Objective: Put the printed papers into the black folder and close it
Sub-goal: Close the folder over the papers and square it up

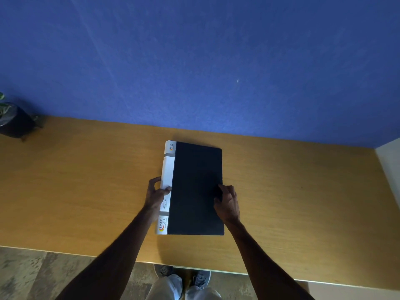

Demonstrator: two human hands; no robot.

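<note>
The black folder (194,185) lies closed and flat in the middle of the wooden table (86,191), its white printed spine on the left. My left hand (155,195) grips the spine, thumb on top and fingers curled around the edge. My right hand (227,202) rests on the folder's right edge with fingertips pressing on the black cover. No printed papers are visible; anything inside the folder is hidden.
A dark plant pot (15,122) stands at the table's far left corner. A blue wall (194,61) backs the table. The table's front edge (238,272) runs just above my shoes, and a white surface (389,161) borders the right side.
</note>
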